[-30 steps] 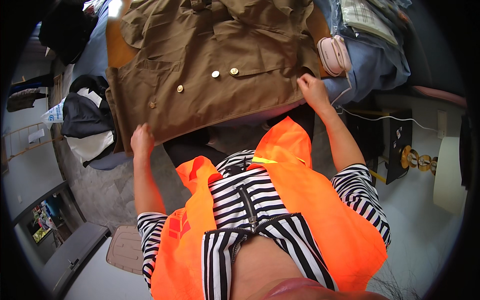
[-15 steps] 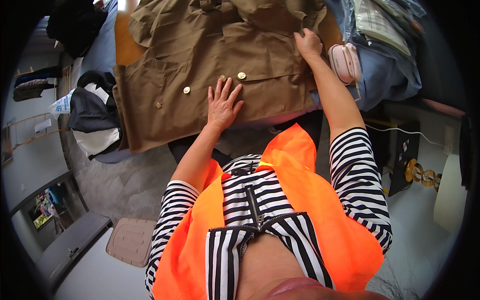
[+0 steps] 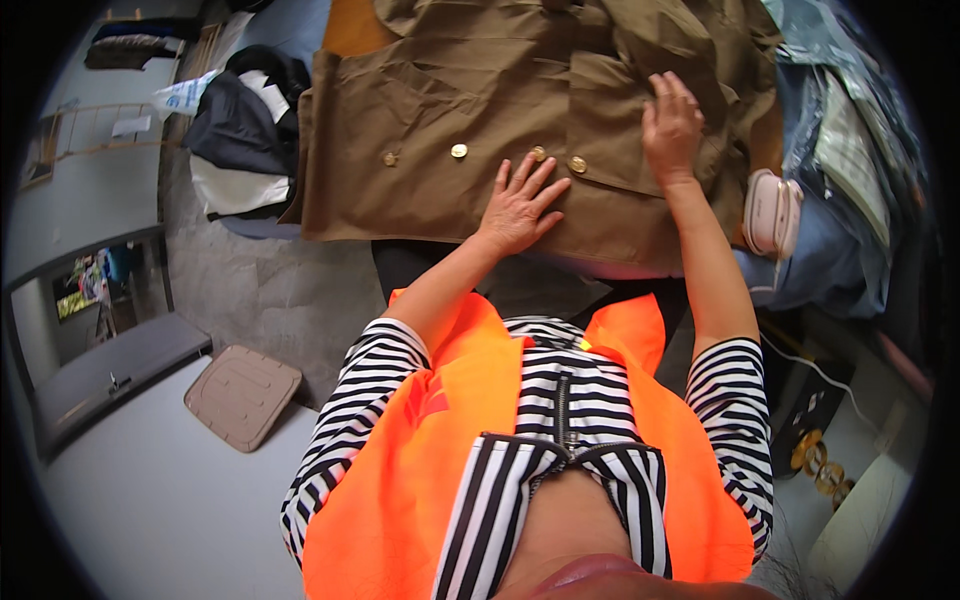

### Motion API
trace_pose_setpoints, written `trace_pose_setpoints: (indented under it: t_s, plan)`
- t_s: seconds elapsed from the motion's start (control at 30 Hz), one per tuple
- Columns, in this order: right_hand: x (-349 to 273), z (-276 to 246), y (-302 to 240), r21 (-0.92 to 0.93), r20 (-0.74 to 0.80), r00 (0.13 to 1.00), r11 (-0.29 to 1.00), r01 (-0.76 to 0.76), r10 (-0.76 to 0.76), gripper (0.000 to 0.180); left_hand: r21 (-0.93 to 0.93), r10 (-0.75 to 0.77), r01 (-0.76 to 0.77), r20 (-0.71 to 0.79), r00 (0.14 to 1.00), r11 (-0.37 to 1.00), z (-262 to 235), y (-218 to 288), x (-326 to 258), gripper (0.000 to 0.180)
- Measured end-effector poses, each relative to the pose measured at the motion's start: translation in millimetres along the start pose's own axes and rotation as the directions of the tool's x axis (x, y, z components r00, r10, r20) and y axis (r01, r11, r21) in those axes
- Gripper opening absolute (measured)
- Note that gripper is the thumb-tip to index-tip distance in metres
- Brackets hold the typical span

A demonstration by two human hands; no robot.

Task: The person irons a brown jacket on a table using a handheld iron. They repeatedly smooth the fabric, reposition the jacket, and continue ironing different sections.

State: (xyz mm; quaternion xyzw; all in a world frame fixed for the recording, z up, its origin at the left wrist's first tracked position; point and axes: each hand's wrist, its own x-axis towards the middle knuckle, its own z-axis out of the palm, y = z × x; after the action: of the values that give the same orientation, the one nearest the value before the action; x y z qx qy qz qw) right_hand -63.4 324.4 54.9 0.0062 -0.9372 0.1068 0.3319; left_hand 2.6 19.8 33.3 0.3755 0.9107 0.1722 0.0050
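One large brown coat [image 3: 440,130] spread flat across the top of the view, gold buttons [image 3: 459,151] in a row near its lower edge. To its left, a heap of dark and white clothing [image 3: 235,130] on the grey floor. At right, a pile of bluish cloth [image 3: 830,250] with a small pink pouch [image 3: 772,212] lying against the coat's right edge. Lower left, a tan ridged mat [image 3: 242,396] on the floor. Left hand [image 3: 520,205] open, fingers fanned, palm pressed flat on the coat beside the buttons, gripping nothing. Right hand [image 3: 672,125] also open and flat on the coat's right panel, fingers together, holding nothing.
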Motion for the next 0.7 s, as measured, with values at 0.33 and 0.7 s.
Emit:
trace_pose_setpoints:
  t_s: [0.33, 0.7]
  plan:
    - [-54.6, 28.0, 7.5, -0.022, 0.326, 0.944, 0.998, 0.067, -0.056, 0.044, -0.235, -0.061, 0.048, -0.050, 0.997, 0.971, -11.5, -1.1, 6.7, 0.049]
    - [-70.3, 16.5, 13.1, -0.128, 0.239, 0.970, 0.992, -0.007, 0.037, 0.044, 0.020, 0.102, -0.100, -0.105, 0.989, 0.995, 21.9, 20.8, 116.3, 0.052]
